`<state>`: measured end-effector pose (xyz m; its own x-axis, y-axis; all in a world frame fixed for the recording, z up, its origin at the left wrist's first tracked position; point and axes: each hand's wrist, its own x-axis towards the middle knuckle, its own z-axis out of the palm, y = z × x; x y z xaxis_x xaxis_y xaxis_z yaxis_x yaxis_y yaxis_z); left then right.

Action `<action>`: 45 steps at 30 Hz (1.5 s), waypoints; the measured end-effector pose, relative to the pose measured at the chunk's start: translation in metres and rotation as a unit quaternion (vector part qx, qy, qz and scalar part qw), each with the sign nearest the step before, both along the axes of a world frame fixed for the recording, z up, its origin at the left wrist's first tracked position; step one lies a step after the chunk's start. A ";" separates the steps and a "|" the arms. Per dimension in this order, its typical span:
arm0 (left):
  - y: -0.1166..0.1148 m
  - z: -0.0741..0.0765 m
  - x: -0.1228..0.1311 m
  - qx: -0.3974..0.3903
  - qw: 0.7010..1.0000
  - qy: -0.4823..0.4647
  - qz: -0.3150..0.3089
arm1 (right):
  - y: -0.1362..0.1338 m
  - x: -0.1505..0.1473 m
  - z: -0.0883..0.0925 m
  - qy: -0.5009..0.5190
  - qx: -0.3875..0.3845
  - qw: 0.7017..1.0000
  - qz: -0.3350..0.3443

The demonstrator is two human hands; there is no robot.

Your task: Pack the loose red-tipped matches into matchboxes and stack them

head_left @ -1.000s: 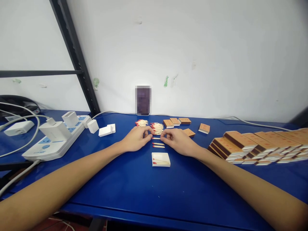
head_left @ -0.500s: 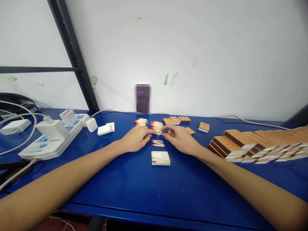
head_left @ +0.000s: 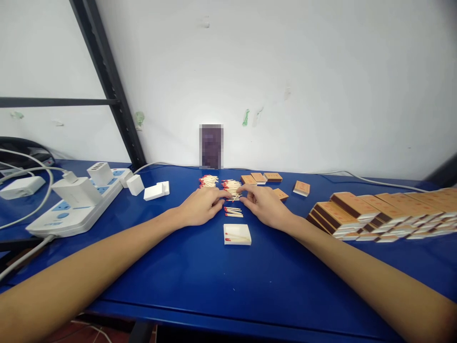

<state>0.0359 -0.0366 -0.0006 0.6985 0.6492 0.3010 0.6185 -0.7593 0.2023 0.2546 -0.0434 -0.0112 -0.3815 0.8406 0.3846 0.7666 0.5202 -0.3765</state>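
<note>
A pile of red-tipped matches (head_left: pixel 232 186) lies between my hands on the blue table. My left hand (head_left: pixel 203 206) reaches in from its left side, index finger at the pile's near edge and thumb apart below. From the other side my right hand (head_left: pixel 264 202) touches or nearly touches the match ends with its index finger; its thumb is spread away. Neither hand visibly grips a match. Closer to me is a small row of matches (head_left: pixel 233 212), then a white matchbox tray (head_left: pixel 237 235) with a few matches inside. A second match pile (head_left: pixel 208 181) sits behind my left hand.
Orange matchboxes (head_left: pixel 273 176) lie behind my right hand, one (head_left: pixel 302 188) farther right. A large stack of matchboxes (head_left: pixel 378 214) stands at the right. White empty-looking trays (head_left: pixel 154 191) and a power strip with chargers (head_left: pixel 76 214) are on the left. A pixelated dark rectangle (head_left: pixel 211 146) stands against the wall.
The right index finger has shifted slightly across the near end of the match pile. Otherwise the hands and objects look almost the same; the view has moved a touch.
</note>
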 end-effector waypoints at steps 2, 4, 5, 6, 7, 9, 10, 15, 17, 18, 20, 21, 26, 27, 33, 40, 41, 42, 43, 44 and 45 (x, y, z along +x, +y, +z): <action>0.000 0.000 0.000 0.003 1.000 0.009 -0.001 | 0.001 0.001 -0.001 -0.008 0.008 1.000 0.014; 0.001 0.000 0.000 0.005 1.000 0.016 0.004 | 0.001 0.001 -0.001 -0.015 0.014 0.999 0.029; 0.001 -0.001 0.000 0.004 1.000 0.016 0.006 | 0.000 0.001 -0.001 -0.018 0.017 0.999 0.034; 0.001 -0.001 -0.001 0.002 1.000 0.015 0.007 | 0.000 0.001 -0.001 -0.020 0.018 0.999 0.036; 0.001 -0.001 -0.001 0.001 1.000 0.015 0.006 | 0.000 0.000 -0.001 -0.023 0.018 0.999 0.035; 0.002 -0.002 -0.001 -0.001 1.000 0.013 0.003 | 0.000 0.000 0.000 -0.029 0.017 0.999 0.033; 0.002 -0.002 -0.002 0.000 1.000 0.013 0.002 | -0.001 0.000 0.000 -0.033 0.018 0.999 0.034; 0.002 -0.003 -0.002 0.002 1.000 0.012 0.005 | -0.002 -0.001 0.000 -0.065 0.020 0.997 0.039; 0.001 -0.002 -0.002 0.003 1.000 0.017 0.005 | -0.003 -0.001 0.000 -0.078 0.022 0.996 0.041; 0.001 -0.002 -0.002 0.003 1.000 0.020 0.007 | -0.003 -0.001 0.001 -0.083 0.024 0.995 0.043; 0.001 -0.001 -0.001 0.002 1.000 0.026 0.012 | -0.004 0.000 0.001 -0.085 0.030 0.995 0.048; 0.001 -0.001 -0.001 0.001 1.000 0.027 0.012 | -0.005 0.000 0.001 -0.084 0.031 0.995 0.050; 0.002 -0.003 -0.001 -0.009 1.000 0.010 0.002 | -0.003 0.000 -0.001 -0.056 0.027 0.996 0.058; 0.002 -0.003 -0.002 -0.013 1.000 0.006 0.000 | -0.002 0.000 -0.001 -0.046 0.028 0.997 0.051; 0.002 0.000 -0.003 -0.022 0.999 -0.014 -0.029 | 0.001 0.000 -0.005 -0.027 0.030 0.999 0.023; -0.003 0.003 -0.003 -0.023 0.998 -0.023 -0.053 | -0.001 -0.001 -0.001 -0.037 0.017 0.999 0.035; -0.005 0.004 -0.003 -0.019 0.998 -0.016 -0.057 | -0.001 -0.001 -0.001 -0.039 0.016 0.998 0.035; -0.006 0.005 -0.002 -0.014 0.998 -0.002 -0.064 | -0.001 -0.001 0.000 -0.040 0.016 0.998 0.034; -0.007 0.006 -0.002 -0.010 0.997 0.014 -0.072 | -0.002 -0.001 0.000 -0.040 0.016 0.998 0.035; -0.008 0.007 -0.002 -0.007 0.996 0.031 -0.077 | -0.002 -0.001 0.000 -0.040 0.017 0.998 0.037; -0.008 0.008 -0.002 -0.005 0.996 0.048 -0.081 | -0.002 -0.001 0.000 -0.042 0.017 0.998 0.041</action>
<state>0.0341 -0.0448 0.0076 0.8198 0.5280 0.2218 0.5044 -0.8491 0.1571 0.2537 -0.0451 -0.0107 -0.4801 0.7921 0.3770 0.7488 0.5939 -0.2942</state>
